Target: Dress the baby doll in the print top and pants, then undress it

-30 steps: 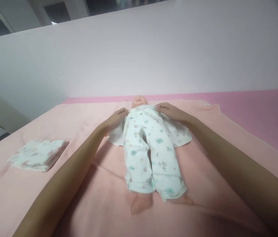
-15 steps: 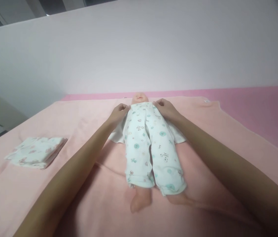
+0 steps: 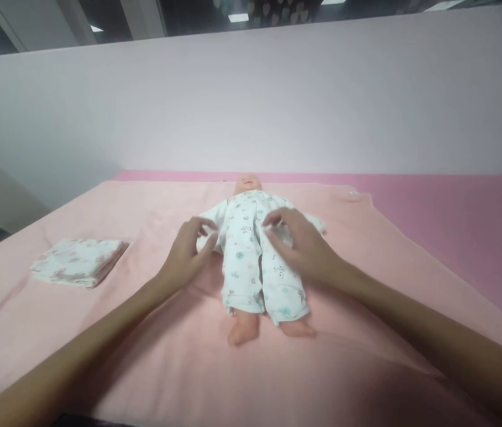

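A baby doll [image 3: 244, 335] lies on its back on a pink blanket [image 3: 166, 362], head at the far end and bare feet toward me. White printed baby trousers [image 3: 240, 267] cover its legs and reach high up the body. White sleeves stretch out to both sides. My left hand [image 3: 191, 246] is beside the trousers on the left, thumb and fingers apart around nothing. Over the trousers' right side, my right hand [image 3: 302, 243] hovers with its fingers parted and nothing in them; it hides part of the right trouser leg.
A folded white printed cloth [image 3: 79, 261] lies on the blanket at the left. Beyond the blanket's right edge shows a darker pink surface [image 3: 447, 219]. A pale wall [image 3: 277, 107] stands behind the doll.
Both hands have let go of the trousers' top edge near the doll's shoulders and drawn back toward me, opening. The view has tilted up a little.
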Demonstrator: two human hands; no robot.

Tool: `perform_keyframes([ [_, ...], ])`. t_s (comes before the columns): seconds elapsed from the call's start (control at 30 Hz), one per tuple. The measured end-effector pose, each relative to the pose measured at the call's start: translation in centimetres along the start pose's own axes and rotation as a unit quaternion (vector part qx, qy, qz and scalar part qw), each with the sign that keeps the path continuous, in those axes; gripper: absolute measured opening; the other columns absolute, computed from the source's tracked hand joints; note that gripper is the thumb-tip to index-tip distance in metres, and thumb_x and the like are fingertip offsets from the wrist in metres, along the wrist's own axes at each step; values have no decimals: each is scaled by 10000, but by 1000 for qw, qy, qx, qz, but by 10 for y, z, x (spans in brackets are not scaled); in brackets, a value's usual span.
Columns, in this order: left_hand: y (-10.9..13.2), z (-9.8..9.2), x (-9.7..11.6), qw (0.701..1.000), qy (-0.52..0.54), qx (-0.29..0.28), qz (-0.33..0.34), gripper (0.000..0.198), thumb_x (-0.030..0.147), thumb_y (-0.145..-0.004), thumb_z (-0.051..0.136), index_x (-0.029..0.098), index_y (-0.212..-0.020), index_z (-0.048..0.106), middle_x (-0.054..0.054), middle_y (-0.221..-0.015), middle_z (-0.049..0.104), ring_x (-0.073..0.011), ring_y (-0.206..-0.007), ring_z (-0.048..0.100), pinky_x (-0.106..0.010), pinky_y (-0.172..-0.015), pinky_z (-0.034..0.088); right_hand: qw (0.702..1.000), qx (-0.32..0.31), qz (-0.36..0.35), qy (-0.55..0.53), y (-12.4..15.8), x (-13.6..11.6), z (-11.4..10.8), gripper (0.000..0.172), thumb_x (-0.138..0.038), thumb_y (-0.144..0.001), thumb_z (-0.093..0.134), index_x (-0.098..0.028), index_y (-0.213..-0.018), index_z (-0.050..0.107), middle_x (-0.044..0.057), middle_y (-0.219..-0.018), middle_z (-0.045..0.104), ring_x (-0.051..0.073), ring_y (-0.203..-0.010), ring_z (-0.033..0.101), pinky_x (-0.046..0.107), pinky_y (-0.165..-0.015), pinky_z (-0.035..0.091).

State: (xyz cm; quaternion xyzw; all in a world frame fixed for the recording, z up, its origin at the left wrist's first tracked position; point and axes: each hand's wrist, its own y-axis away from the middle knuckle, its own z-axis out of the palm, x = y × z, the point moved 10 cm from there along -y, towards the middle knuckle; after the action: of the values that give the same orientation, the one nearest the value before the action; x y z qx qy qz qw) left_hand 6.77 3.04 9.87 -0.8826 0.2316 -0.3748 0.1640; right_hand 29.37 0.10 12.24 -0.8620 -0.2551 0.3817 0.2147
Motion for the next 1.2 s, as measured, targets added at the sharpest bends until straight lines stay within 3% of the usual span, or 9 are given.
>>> perform_keyframes([
  [0.13, 84, 9, 32, 991, -6, -134, -18, 176, 413, -1022, 580, 259, -1107, 582, -31, -1015, 652, -234, -894, 595, -383, -776, 477, 984, -147, -81, 64, 68, -57, 27, 131, -270, -1022, 596, -203, -1130, 627, 60, -1143, 655, 207, -1076, 566, 380, -962, 442],
  [0.23, 117, 21, 46, 985, -52, -164, 1, 195, 409, -986, 629, 247, -1084, 578, -30, -1000, 649, -247, -919, 590, -414, -841, 448, 970, -158, -133, 126, 97, -66, 45, 109, -239, -1010, 603, -174, -1094, 628, 88, -1168, 638, 229, -1117, 541, 403, -992, 421],
  [0.37, 123, 35, 53, 984, -109, -140, 19, 154, 377, -1014, 550, 228, -994, 588, -40, -973, 660, -268, -951, 580, -431, -864, 403, 958, -124, -158, 205, 106, -64, 63, 91, -170, -956, 598, -152, -1038, 630, 111, -1164, 618, 248, -1103, 513, 427, -1006, 400],
  [0.53, 119, 40, 53, 987, -131, -96, 14, 157, 312, -984, 529, 213, -874, 581, -33, -845, 644, -255, -866, 570, -414, -827, 384, 970, -64, -107, 206, 102, -67, 61, 87, -119, -882, 590, -150, -962, 606, 89, -1062, 611, 231, -1026, 484, 406, -990, 389],
  [0.63, 123, 32, 50, 993, -88, -77, -26, 157, 329, -970, 552, 211, -870, 582, -17, -818, 643, -239, -829, 568, -388, -797, 386, 979, -49, -78, 181, 101, -72, 55, 45, -130, -881, 590, -152, -905, 560, 63, -958, 583, 206, -961, 472, 382, -953, 392],
  [0.73, 130, 17, 53, 995, -72, -45, -42, 137, 332, -957, 575, 210, -896, 588, -9, -815, 634, -240, -840, 570, -385, -802, 386, 978, -34, -92, 184, 104, -83, 49, 52, -144, -891, 587, -155, -883, 537, 57, -939, 576, 202, -943, 468, 380, -941, 393],
  [0.93, 152, 8, 62, 987, -156, -38, -8, 221, 298, -979, 551, 212, -780, 506, 0, -747, 587, -233, -786, 568, -399, -809, 375, 970, -15, -143, 195, 113, -105, 45, 67, -125, -870, 579, -161, -898, 530, 59, -968, 593, 203, -968, 505, 428, -1066, 394],
  [1.2, 170, 7, 77, 965, -255, -13, 61, 193, 125, -874, 561, 223, -753, 446, -12, -756, 591, -236, -752, 541, -410, -784, 385, 968, -39, -169, 183, 120, -113, 52, 70, -138, -881, 603, -176, -917, 557, 42, -945, 589, 195, -958, 537, 483, -1148, 380],
])
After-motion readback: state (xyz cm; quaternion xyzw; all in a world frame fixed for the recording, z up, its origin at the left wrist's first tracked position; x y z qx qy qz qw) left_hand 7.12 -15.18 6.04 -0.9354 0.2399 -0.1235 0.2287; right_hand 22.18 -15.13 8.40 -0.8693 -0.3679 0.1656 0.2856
